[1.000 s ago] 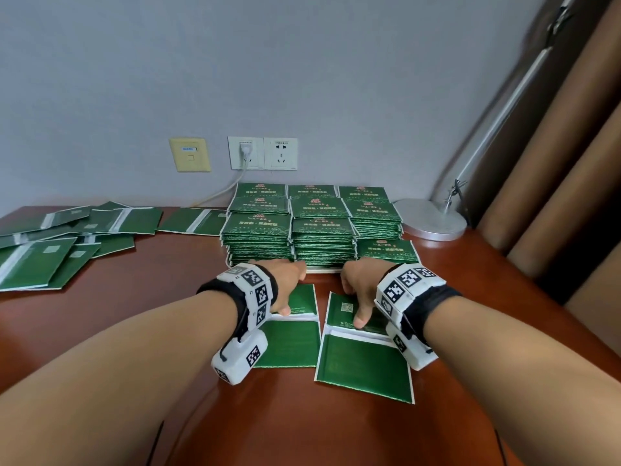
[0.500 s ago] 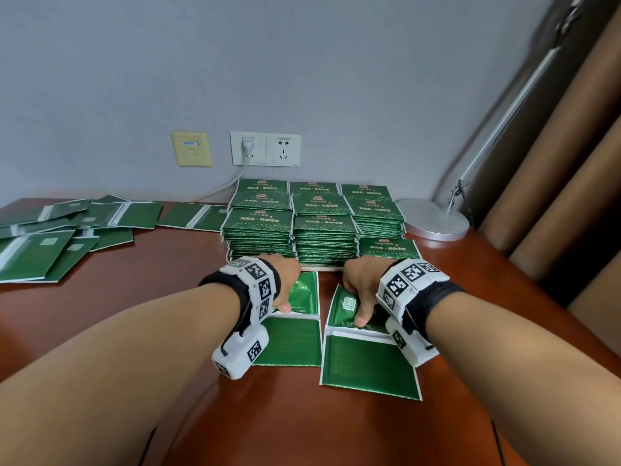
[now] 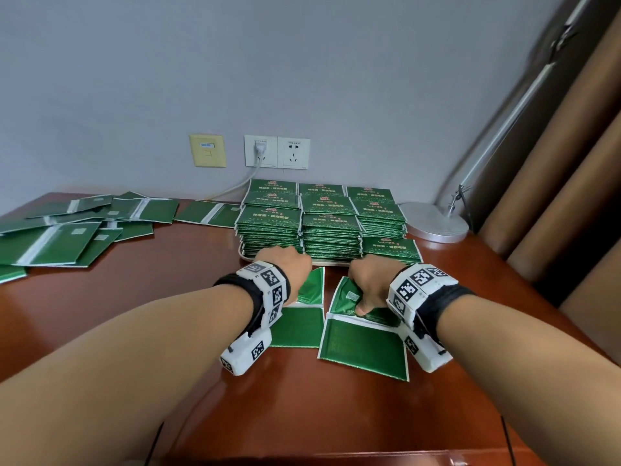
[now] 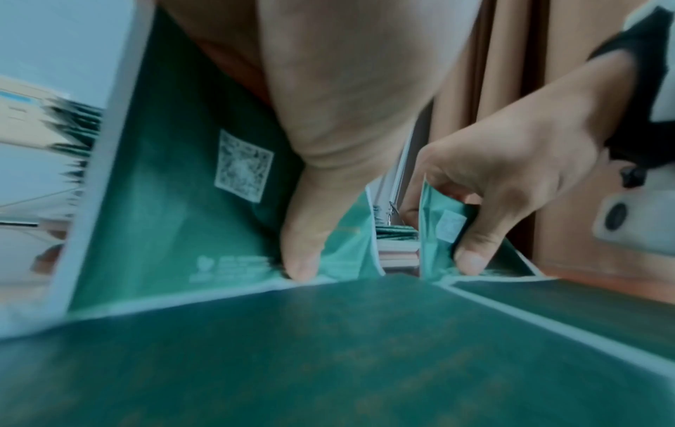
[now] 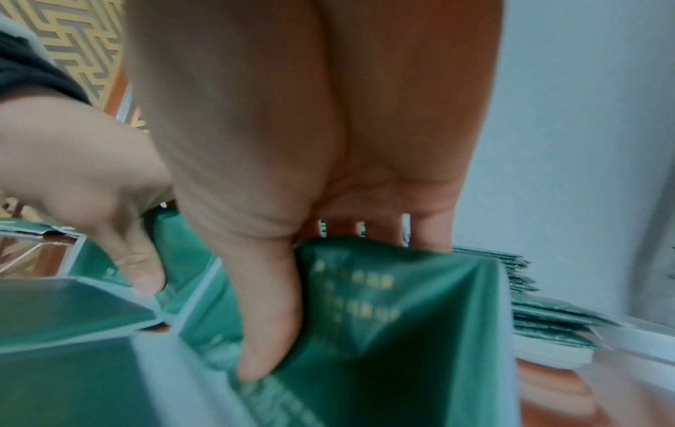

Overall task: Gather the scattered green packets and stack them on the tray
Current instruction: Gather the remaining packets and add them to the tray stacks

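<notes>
Near the desk's front edge, two folded green packets are being lifted by their far halves: the left packet is pinched by the left hand, the right packet by the right hand, presumably for folding or transfer. Thumb grips are shown only by the wrist views. Beyond, the tray carries stacks; scattered packets lie toward the far left corner.

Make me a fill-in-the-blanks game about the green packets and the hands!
1. The neat stacks of green foil packets stand on a pale ___ by the wall.
2. The left hand and right hand each fold up one flat green packet's far ___.
3. The plug in the white wall socket sits in its ___ half.

Missing words: tray; half; left
</notes>
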A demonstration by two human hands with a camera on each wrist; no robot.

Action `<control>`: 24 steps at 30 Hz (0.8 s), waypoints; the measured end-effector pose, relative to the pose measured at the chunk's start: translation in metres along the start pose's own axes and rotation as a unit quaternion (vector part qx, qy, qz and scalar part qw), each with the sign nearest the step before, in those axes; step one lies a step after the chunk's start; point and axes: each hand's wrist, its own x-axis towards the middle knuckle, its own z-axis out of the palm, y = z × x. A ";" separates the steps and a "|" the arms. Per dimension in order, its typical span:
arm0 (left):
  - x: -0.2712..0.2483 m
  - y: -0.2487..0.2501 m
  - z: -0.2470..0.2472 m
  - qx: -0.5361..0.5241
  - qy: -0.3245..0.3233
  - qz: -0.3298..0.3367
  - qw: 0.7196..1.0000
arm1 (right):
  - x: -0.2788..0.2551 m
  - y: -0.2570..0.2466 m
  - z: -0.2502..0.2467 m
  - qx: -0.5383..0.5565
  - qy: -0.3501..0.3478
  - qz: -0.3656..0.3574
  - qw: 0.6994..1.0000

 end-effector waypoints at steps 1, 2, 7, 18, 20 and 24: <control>-0.004 -0.001 0.000 -0.007 0.006 0.001 1.000 | -0.003 -0.001 0.001 -0.010 0.025 -0.001 1.000; -0.008 -0.003 0.000 -0.017 0.009 0.002 1.000 | -0.005 -0.002 0.001 -0.014 0.050 0.001 0.999; -0.028 -0.013 0.003 -0.075 0.008 0.030 0.997 | -0.018 -0.010 -0.001 -0.020 0.079 0.006 0.997; -0.058 -0.008 0.009 -0.075 -0.080 0.015 0.994 | -0.050 -0.036 0.011 -0.094 0.043 -0.055 0.993; -0.059 -0.005 0.006 -0.062 -0.077 0.013 0.995 | -0.052 -0.043 0.009 -0.121 0.042 -0.054 0.990; -0.057 0.005 -0.001 -0.013 -0.081 0.020 0.996 | -0.051 -0.055 0.005 -0.163 0.032 -0.068 0.984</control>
